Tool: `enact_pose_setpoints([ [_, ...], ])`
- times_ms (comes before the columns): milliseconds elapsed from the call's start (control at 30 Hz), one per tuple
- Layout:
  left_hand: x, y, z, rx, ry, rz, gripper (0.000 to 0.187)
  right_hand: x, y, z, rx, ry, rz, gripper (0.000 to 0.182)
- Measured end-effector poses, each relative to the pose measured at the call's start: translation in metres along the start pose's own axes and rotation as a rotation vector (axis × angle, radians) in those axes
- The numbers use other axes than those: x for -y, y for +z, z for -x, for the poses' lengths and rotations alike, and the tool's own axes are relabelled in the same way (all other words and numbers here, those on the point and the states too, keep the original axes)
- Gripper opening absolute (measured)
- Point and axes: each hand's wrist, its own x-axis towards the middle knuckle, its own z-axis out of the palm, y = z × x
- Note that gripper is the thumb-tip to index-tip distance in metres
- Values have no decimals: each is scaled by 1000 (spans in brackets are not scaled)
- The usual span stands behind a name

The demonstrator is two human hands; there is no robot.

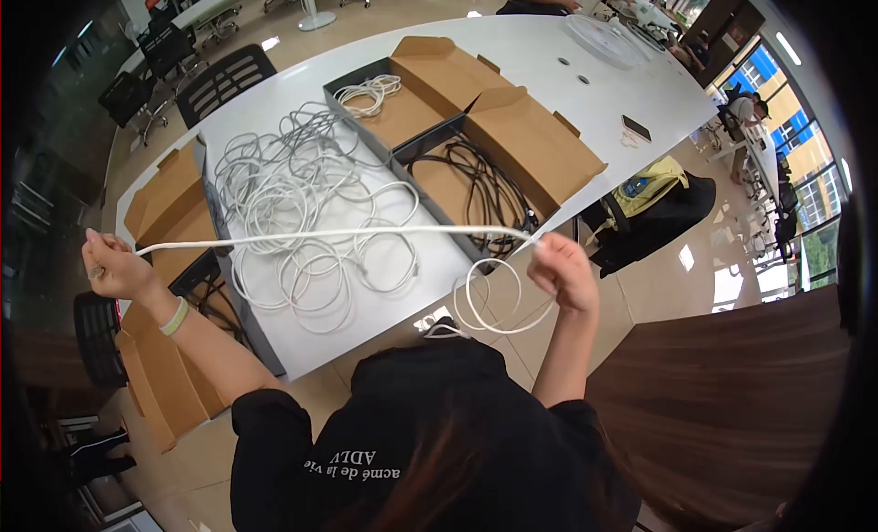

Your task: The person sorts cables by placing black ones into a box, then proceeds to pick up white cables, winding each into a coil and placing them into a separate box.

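A white cable (366, 231) runs nearly straight between my hands, above the table's near side. My left hand (121, 268), far out to the left, is closed around one end of the stretch. My right hand (564, 270) grips the cable too, and loose loops hang below it beside the table edge. Under the cable lies a tangled heap of white and grey cables (293, 189). Black cables (480, 180) lie in an open cardboard box (549, 189) near my right hand, and a coiled white cable (368, 95) lies in the box behind it.
More open cardboard boxes (169, 212) stand along the left side, one with black cables (215, 303). On the white table (512, 65) lies a phone (636, 128) at the right. A black chair with a yellow bag (654, 186) stands beside it. People sit farther back.
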Motion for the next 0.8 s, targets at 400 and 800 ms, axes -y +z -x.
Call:
enact_pose_setpoints([
  [400,-28,-37,150,1026,-1271,912,58,-61,201,-19,289,-280,528,45],
  [800,23,-45,68,203,-1572,2173,41,-121,191,-26,739,99,623,35],
])
